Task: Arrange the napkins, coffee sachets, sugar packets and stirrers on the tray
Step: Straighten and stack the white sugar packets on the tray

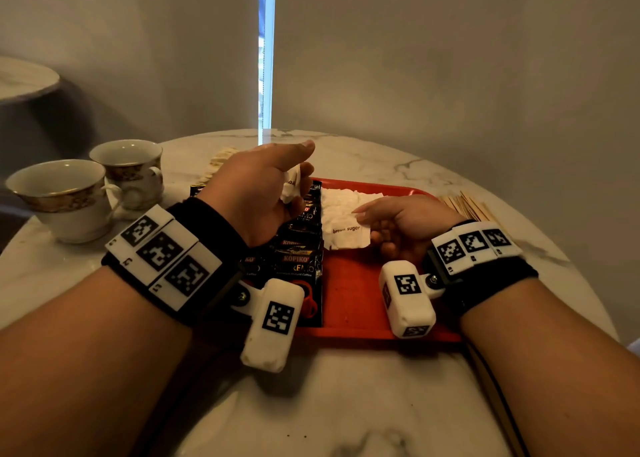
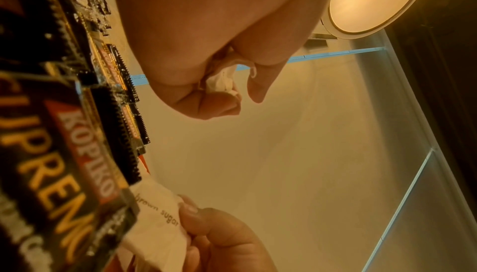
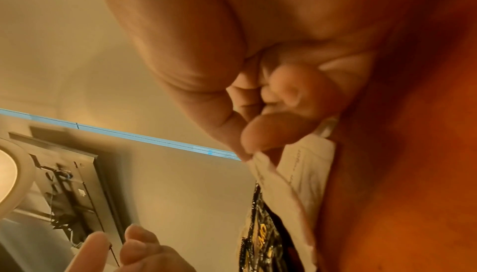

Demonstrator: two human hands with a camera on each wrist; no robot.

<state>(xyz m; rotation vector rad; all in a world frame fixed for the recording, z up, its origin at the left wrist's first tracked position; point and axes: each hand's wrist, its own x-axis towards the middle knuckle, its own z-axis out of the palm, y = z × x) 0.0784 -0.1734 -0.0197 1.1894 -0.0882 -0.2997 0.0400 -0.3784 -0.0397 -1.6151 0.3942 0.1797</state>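
Note:
A red tray (image 1: 356, 294) lies on the marble table. Black coffee sachets (image 1: 298, 248) overlap in a row along its left side, and white napkins (image 1: 341, 197) lie at its far end. My left hand (image 1: 263, 193) hovers above the sachets and grips white sugar packets (image 1: 290, 188), seen bunched in its fingers (image 2: 222, 81) in the left wrist view. My right hand (image 1: 391, 219) rests on the tray and pinches the edge of a white "brown sugar" packet (image 1: 346, 236) lying beside the sachets (image 2: 160, 215) (image 3: 304, 172). Wooden stirrers (image 1: 467, 207) lie off the tray at the right.
Two gold-patterned teacups (image 1: 65, 197) (image 1: 133, 171) stand at the table's left. A pale pile, too small to tell what it is (image 1: 221, 164), lies behind my left hand. A wall (image 1: 450, 58) rises close behind the table's far edge.

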